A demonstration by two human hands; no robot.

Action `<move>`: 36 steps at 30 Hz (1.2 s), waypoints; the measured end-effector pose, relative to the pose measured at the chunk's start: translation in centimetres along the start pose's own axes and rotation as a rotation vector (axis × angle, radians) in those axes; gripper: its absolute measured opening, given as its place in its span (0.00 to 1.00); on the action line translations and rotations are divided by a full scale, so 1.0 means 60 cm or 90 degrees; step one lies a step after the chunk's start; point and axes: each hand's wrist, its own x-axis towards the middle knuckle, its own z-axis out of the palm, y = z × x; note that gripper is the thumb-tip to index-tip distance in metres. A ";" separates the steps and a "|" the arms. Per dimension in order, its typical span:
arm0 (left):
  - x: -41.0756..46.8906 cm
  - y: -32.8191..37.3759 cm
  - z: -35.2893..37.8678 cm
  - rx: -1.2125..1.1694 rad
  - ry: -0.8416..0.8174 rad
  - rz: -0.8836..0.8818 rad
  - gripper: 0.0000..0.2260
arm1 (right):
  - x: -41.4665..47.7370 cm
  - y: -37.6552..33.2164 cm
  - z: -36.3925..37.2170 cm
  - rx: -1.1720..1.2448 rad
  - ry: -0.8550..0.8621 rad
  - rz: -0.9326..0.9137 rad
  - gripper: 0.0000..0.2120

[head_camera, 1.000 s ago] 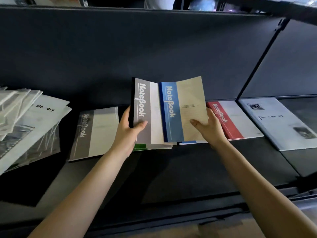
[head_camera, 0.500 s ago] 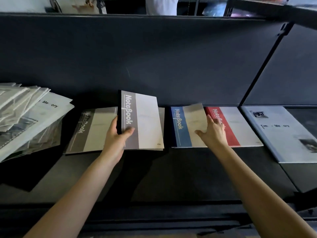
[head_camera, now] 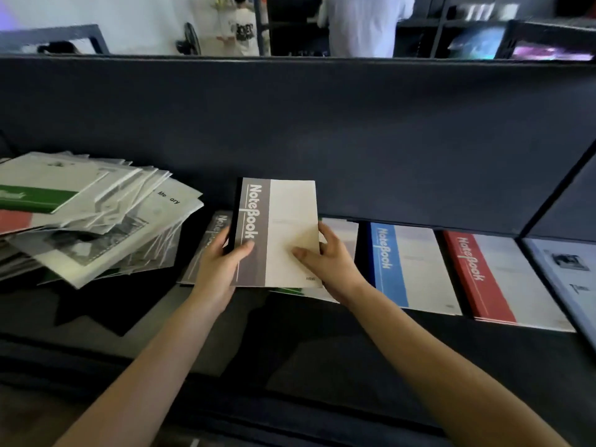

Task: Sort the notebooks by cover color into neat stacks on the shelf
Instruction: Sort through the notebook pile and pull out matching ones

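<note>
A loose pile of plastic-wrapped booklets slumps at the far left, and a pale booklet lies flat at the right edge. Beyond the dark back panel, a person in a white shirt and another in a printed T-shirt stand with backs turned, near a black fan.

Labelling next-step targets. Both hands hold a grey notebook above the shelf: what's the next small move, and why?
Probably shift the held grey notebook left and lay it on the flat grey notebook: covers match, while the blue notebook and red notebook lie to its right. Left hand and right hand grip its edges.
</note>
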 end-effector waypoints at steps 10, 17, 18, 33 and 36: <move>0.001 0.019 -0.150 0.172 0.066 0.151 0.20 | 0.074 0.028 0.101 -0.268 0.090 -0.043 0.34; 0.013 0.064 -0.177 0.204 -0.005 0.219 0.21 | 0.102 0.035 0.158 -0.385 0.096 -0.065 0.37; 0.016 0.073 -0.184 0.208 -0.007 0.233 0.21 | 0.106 0.037 0.166 -0.400 0.092 -0.068 0.39; 0.112 0.171 -0.414 0.303 0.100 0.305 0.22 | 0.165 -0.067 0.399 -0.390 0.065 -0.376 0.20; 0.111 0.184 -0.465 0.301 0.134 0.293 0.22 | 0.186 -0.097 0.465 -0.456 -0.022 -0.407 0.22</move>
